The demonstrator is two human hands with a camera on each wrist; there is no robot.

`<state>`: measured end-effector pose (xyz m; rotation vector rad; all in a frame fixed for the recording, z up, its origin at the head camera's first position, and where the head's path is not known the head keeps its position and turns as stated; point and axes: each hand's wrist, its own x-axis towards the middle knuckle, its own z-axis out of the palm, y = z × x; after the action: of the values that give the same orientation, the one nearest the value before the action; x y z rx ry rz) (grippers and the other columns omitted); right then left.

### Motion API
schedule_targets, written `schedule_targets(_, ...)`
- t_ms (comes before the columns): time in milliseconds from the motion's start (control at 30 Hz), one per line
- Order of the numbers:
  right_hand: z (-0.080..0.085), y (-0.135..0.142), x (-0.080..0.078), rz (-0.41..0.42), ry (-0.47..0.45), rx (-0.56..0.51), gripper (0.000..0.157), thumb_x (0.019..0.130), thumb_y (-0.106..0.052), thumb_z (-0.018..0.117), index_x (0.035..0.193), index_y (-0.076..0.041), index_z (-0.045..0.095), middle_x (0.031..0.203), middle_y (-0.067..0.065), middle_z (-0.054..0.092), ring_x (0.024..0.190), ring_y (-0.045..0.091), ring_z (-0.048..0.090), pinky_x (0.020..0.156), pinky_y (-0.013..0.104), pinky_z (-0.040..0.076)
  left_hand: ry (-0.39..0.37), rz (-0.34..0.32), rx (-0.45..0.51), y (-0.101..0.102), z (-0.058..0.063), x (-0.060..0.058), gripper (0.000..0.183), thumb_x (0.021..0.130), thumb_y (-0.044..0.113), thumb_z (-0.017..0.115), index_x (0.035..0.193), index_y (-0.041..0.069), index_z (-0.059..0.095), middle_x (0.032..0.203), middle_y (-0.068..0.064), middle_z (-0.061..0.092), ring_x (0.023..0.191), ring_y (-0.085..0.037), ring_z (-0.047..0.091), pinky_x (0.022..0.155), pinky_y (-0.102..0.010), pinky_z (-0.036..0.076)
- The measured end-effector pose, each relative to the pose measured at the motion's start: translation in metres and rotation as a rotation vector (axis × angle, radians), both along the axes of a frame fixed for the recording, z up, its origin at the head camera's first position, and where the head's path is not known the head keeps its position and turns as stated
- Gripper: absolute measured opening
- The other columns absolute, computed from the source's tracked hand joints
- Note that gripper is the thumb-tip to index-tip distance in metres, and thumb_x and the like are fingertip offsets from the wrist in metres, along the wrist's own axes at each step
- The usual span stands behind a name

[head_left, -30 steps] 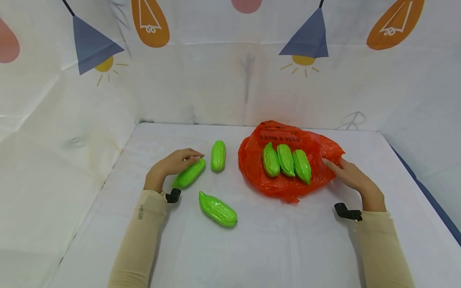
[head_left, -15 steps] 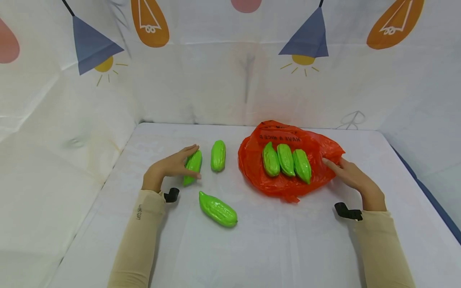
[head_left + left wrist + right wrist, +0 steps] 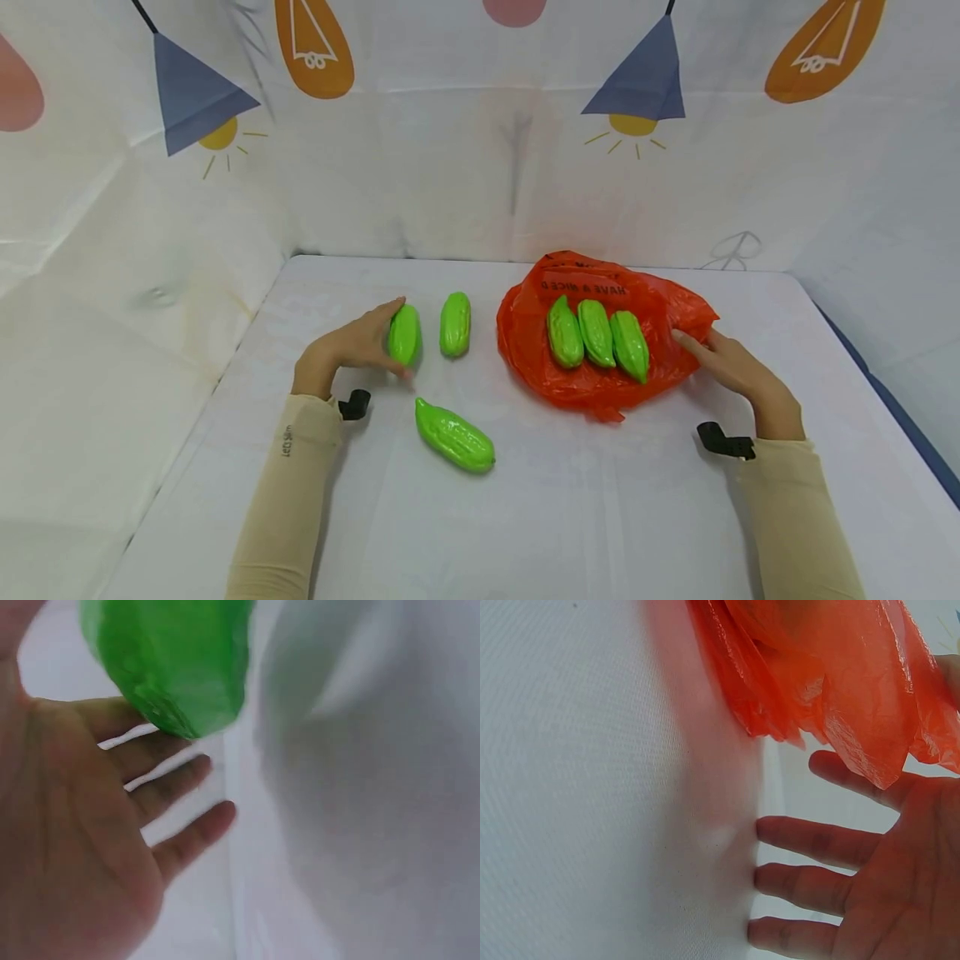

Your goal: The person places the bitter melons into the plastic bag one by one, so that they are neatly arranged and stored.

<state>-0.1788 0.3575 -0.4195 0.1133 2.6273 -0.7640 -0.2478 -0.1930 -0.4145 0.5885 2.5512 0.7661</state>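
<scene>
In the head view my left hand [image 3: 352,343] is around a glossy green vegetable [image 3: 405,335], shaped like a bitter gourd. Index finger and thumb stand spread near its two ends. The left wrist view shows the vegetable's rounded end [image 3: 180,667] in front of the index finger, with the other fingers straight. My right hand [image 3: 738,367] holds the right edge of a red plastic bag [image 3: 525,350], thumb on top. Three like vegetables [image 3: 596,333] lie side by side on the bag. In the right wrist view the bag's edge [image 3: 855,712] partly covers the index finger and thumb.
Another green vegetable [image 3: 455,325] lies between my left hand and the bag. A further one [image 3: 453,435] lies slanted nearer to me. All are on a white-covered table [image 3: 555,517], with a white cloth wall [image 3: 435,183] printed with lamps behind it.
The vegetable at my left hand has turned from slanting to nearly pointing away from me. My left fingers have spread to its ends. The right hand and the bag have stayed put.
</scene>
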Motion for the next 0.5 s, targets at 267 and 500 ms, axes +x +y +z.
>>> schedule_targets(267,0.001,-0.001,0.0,-0.007,-0.011,0.008,0.099,0.095,-0.071,0.03,0.155,0.001,-0.001,0.153,0.036,0.021,0.136,0.058,0.022,0.098,0.079,0.027,0.055,0.027,0.049,0.007,0.011,0.003,0.134,0.062,0.059,0.087,0.159,0.014,0.006,0.165,-0.005,0.011,0.152,-0.029,0.011,0.122,-0.055,0.014)
schedule_targets(500,0.001,-0.001,0.0,-0.009,-0.008,0.004,0.098,0.094,-0.071,0.031,0.156,0.0,0.0,0.154,0.035,0.02,0.136,0.057,0.022,0.098,0.079,0.028,0.127,0.004,0.069,0.017,0.018,0.006,0.132,0.064,0.056,0.087,0.159,0.013,0.006,0.165,-0.005,0.01,0.152,-0.028,0.011,0.122,-0.053,0.013)
